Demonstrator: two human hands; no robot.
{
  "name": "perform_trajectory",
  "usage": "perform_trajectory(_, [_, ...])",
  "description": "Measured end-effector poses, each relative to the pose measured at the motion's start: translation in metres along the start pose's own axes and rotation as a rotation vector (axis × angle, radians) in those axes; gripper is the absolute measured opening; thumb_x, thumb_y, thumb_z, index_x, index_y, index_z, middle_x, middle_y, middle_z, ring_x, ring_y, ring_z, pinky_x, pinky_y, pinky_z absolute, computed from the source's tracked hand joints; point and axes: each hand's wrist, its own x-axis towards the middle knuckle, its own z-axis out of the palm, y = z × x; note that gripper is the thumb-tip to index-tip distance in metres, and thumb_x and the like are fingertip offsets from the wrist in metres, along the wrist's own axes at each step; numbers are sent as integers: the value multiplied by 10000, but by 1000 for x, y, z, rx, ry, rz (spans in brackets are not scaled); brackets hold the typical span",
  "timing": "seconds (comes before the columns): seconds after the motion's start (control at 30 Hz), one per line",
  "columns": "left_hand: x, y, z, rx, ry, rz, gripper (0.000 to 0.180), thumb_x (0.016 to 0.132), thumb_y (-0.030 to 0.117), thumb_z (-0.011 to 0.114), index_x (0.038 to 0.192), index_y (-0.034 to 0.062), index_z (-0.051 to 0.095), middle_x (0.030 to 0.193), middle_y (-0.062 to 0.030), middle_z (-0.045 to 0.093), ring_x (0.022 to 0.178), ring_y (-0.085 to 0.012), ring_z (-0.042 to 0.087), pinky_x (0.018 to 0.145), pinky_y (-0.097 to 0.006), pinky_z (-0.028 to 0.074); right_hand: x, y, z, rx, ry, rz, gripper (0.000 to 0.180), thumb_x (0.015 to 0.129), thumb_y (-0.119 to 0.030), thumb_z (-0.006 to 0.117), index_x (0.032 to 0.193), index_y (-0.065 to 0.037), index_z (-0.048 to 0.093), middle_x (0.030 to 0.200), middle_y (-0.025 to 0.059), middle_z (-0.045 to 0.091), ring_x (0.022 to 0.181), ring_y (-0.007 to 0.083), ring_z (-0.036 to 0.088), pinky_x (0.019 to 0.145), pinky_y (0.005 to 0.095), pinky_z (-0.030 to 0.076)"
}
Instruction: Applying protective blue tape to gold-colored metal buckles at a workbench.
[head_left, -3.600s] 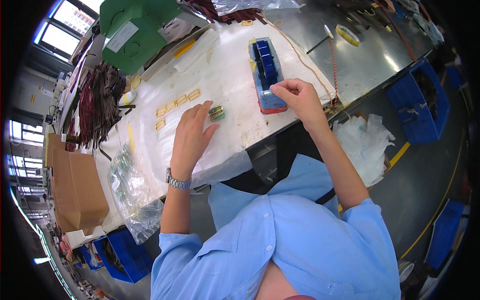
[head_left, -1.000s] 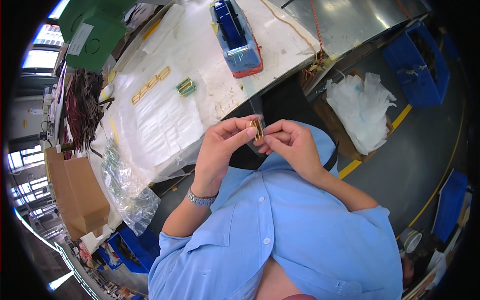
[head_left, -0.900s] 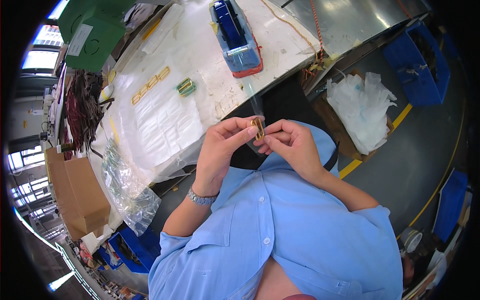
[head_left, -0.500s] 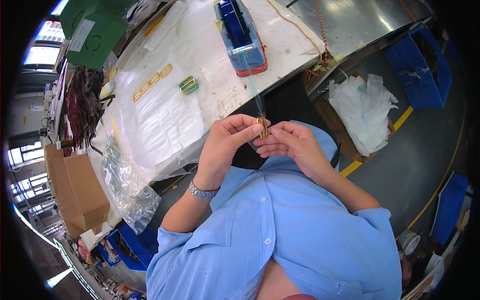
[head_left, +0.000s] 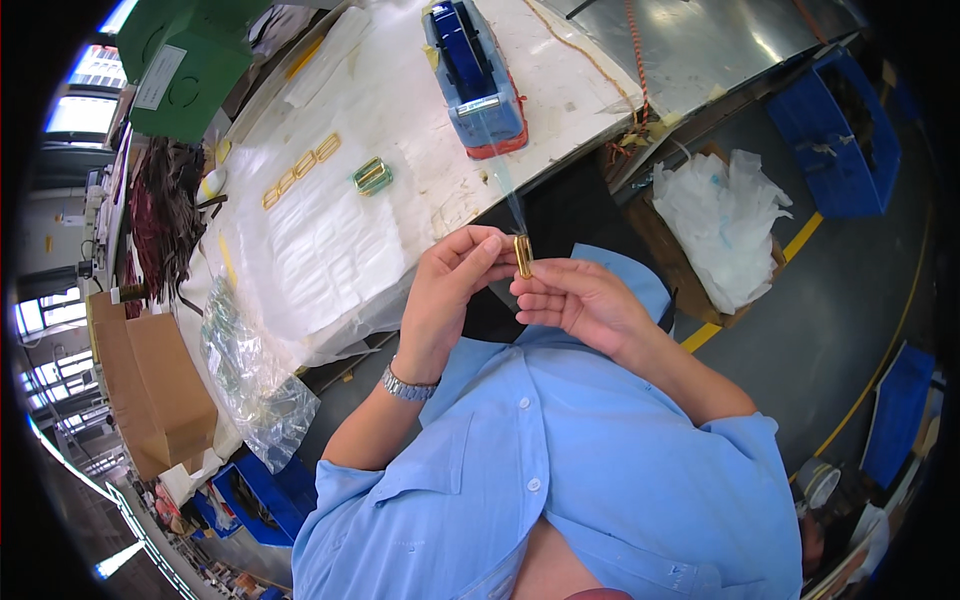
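Both hands pinch gold buckle (head_left: 523, 256) under blue tape dispenser (head_left: 475, 75)

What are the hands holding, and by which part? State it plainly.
A small gold metal buckle, pinched between the fingertips of the left hand and right hand, with clear tape stretching to it from the blue tape dispenser.

Left hand (head_left: 452, 290) and right hand (head_left: 570, 297) raised together above the blue shirt, pinching a small brass buckle (head_left: 523, 255) between fingertips. Clear tape strip (head_left: 503, 170) stretched from buckle up to blue tape dispenser (head_left: 472, 70) on white-covered bench (head_left: 400, 100). More brass buckles (head_left: 300, 170) in a row nearby, green-tinted one (head_left: 371, 176) beside.
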Motion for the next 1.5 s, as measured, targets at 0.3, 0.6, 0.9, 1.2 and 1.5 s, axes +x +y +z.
perform_trajectory(0.3, [10, -12, 5, -9, -101, -116, 233, 1097, 215, 676, 1113, 19, 800, 939, -2, 757, 824, -52, 667, 736, -231, 530, -6, -1, 4, 66, 13, 44, 263, 1113, -205, 653, 1245, 7, 738, 1141, 108, 809, 1027, 192, 790, 992, 399, 644])
perform_trajectory(0.6, [15, -8, -4, -265, -121, -333, 213, 1064, 176, 667, 1070, 2, 789, 857, -5, 716, 732, -86, 624, 687, -251, 511, -12, -29, 25, -843, 105, -155, 226, 1010, -150, 788, 1158, 6, 720, 1000, 98, 808, 921, 133, 776, 883, 277, 624])
perform_trajectory(0.9, [20, 3, -2, -430, -23, -491, 169, 1075, 161, 639, 1103, 19, 726, 907, -14, 716, 747, -117, 594, 757, -311, 514, 22, -29, 12, -893, 14, -520, 634, 963, -76, 833, 1525, 41, 566, 1393, 145, 728, 1233, 166, 709, 1069, 315, 574])
perform_trajectory(1.2, [5, 4, -3, 48, -66, -172, 159, 1086, 183, 679, 1079, 39, 745, 903, 16, 716, 739, -105, 632, 689, -276, 520, 21, -24, 22, -646, 60, -441, 489, 1008, -54, 782, 1438, 110, 618, 1298, 172, 770, 1160, 179, 744, 1039, 317, 596])
perform_trajectory(1.5, [1, -6, 19, 919, 284, 931, 175, 937, -21, 770, 1104, 29, 757, 838, -116, 699, 714, -230, 686, 643, -339, 534, 21, -17, 38, -528, 116, -459, 432, 1026, -107, 783, 1370, 124, 662, 1216, 159, 795, 1106, 142, 751, 964, 266, 605])
